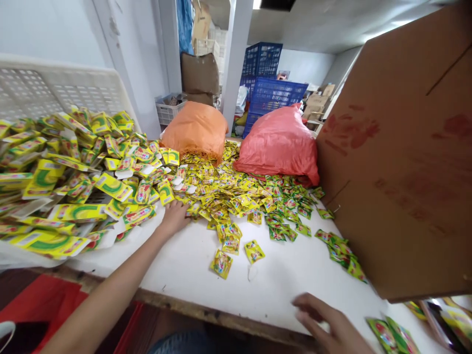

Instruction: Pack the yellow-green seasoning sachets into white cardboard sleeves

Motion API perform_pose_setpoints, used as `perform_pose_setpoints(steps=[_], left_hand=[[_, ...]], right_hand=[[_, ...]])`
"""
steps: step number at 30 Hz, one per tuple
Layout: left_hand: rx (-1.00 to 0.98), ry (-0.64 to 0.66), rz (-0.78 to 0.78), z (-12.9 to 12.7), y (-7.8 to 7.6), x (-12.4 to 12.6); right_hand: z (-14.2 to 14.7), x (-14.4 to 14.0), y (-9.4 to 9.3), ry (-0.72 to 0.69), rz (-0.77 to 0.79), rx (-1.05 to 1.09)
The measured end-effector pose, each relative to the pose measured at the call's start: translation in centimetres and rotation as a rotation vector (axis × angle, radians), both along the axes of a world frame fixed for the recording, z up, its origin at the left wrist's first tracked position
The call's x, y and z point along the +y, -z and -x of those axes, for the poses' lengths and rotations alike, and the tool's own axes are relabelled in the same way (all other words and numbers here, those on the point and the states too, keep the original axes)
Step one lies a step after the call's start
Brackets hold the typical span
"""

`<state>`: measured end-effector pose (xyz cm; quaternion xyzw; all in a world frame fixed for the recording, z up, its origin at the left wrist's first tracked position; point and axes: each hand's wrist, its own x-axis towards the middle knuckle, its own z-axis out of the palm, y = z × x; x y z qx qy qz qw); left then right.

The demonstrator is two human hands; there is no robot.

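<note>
My left hand (174, 217) reaches to the seam between a heap of small yellow cartons (112, 186) and a pile of yellow sachets (210, 191). Its fingers are stretched out and touch the edge of the pile; I see nothing held in it. Over the front right of the white table (191, 270) hangs my right hand (330, 322), slightly blurred, with thumb and fingers apart. Between the hands a few loose yellow sachets (221, 264) lie flat on the tabletop. Green sachets (285, 211) form the right side of the pile.
A white plastic crate (84, 88) spills the cartons from the left. An orange sack (197, 127) and a red sack (280, 142) lie behind the sachets. A large cardboard box (405, 172) stands at right, with green sachets beside it. Blue crates (275, 93) are stacked behind.
</note>
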<state>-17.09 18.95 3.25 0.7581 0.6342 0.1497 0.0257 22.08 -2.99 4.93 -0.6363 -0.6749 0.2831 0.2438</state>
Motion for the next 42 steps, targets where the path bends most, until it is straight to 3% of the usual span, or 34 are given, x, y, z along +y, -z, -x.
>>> perform_pose_setpoints(steps=[3, 5, 7, 12, 17, 20, 23, 26, 29, 34, 37, 42], left_hand=[[0.013, 0.053, -0.035, 0.3, -1.1, -1.9], [-0.009, 0.049, -0.104, 1.2, -2.2, -4.1], [-0.112, -0.009, -0.203, 2.2, -3.0, -6.6], [-0.582, -0.127, 0.092, 2.5, -2.9, -11.0], [-1.103, -0.156, 0.151, -0.1, -2.3, -11.6], [-1.221, -0.192, 0.181, -0.6, -1.1, -11.9], [-1.226, -0.309, 0.211, -0.3, 0.5, -12.6], [-1.214, -0.375, 0.279, -0.2, 1.5, -13.4], [-1.329, -0.408, 0.337, -0.8, 1.8, -14.0], [-1.602, -0.405, 0.497, -2.2, 1.2, -14.8], [-1.708, -0.36, 0.612, -2.9, 1.3, -15.3], [-1.72, -0.255, 0.71, -3.3, 1.1, -15.8]], right_hand=[[6.3, 3.7, 0.4, -0.09, 0.059, 0.147], [7.4, 6.4, 1.0, -0.028, 0.044, 0.127], [6.1, 9.1, 1.9, 0.137, 0.032, 0.04], [1.0, 14.9, 3.8, 0.571, 0.059, -0.152], [0.9, 16.8, 5.8, 0.689, 0.014, -0.188], [0.6, 16.3, 6.4, 0.604, -0.012, -0.097], [-0.1, 15.0, 6.3, 0.442, -0.046, 0.046], [-0.3, 13.5, 5.4, 0.246, -0.059, 0.164], [0.2, 13.1, 4.1, 0.046, -0.029, 0.199], [1.9, 15.0, 2.8, -0.193, 0.027, 0.099], [3.2, 16.2, 2.9, -0.237, 0.032, -0.035], [5.2, 16.3, 3.0, -0.308, -0.013, -0.217]])
